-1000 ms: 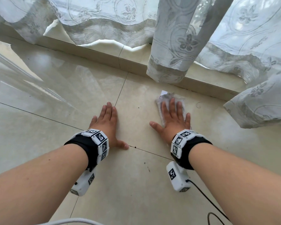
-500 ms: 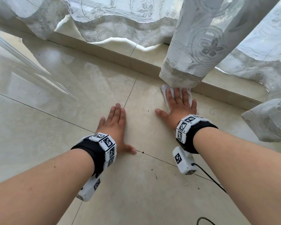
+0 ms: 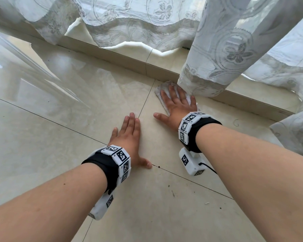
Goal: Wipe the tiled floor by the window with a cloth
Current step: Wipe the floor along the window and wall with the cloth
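A small white cloth [image 3: 162, 92] lies flat on the glossy beige tiled floor [image 3: 73, 105], close to the raised window sill step [image 3: 129, 62]. My right hand [image 3: 177, 107] presses on the cloth with straight, spread fingers, its fingertips reaching under the hem of a hanging curtain [image 3: 217, 55]. Most of the cloth is hidden under that hand. My left hand [image 3: 129, 135] rests flat on the bare tile to the left, palm down, fingers straight, holding nothing.
White lace curtains [image 3: 129, 20] hang along the window, with a bunched part [image 3: 294, 131] on the floor at right. Dark crumbs [image 3: 172, 193] and small debris lie on the tile near me. A black cable [image 3: 208, 167] runs from my right wrist device.
My right hand has pushed the cloth forward across the tile to the sill step and under the curtain hem. My left hand has stayed planted on the floor.
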A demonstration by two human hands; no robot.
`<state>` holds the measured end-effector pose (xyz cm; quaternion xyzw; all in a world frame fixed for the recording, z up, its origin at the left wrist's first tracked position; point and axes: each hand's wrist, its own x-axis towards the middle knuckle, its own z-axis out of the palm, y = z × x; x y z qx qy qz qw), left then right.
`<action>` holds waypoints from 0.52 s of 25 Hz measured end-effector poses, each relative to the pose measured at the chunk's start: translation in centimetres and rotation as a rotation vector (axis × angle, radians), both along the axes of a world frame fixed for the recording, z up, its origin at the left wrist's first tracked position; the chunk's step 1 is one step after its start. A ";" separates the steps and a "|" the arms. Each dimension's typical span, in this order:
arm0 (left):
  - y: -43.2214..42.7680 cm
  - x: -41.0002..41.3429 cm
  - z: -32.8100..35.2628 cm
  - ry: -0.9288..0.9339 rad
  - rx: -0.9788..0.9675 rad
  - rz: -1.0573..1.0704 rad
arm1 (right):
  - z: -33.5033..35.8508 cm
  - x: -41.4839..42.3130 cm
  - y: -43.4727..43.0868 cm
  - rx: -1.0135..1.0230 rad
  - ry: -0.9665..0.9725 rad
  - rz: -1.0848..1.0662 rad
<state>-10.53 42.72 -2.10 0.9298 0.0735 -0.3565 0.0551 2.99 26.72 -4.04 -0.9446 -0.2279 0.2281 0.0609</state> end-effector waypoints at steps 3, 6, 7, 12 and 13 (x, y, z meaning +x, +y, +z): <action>-0.6 0.0 -0.2 0.013 -0.007 -0.006 | -0.1 -0.1 0.2 0.024 0.014 0.058; -1.3 0.3 -0.4 0.009 -0.023 -0.010 | 0.2 -0.3 -0.2 0.009 0.015 0.111; -1.5 0.5 -0.5 0.004 -0.026 -0.013 | 0.3 -0.4 -0.4 0.005 0.012 0.123; -2.0 1.0 -0.5 -0.010 -0.012 -0.039 | 0.2 -3.3 -0.6 0.009 0.011 0.226; -2.0 1.0 -0.5 -0.006 -0.007 -0.042 | 0.0 -4.0 -0.5 0.012 0.013 0.234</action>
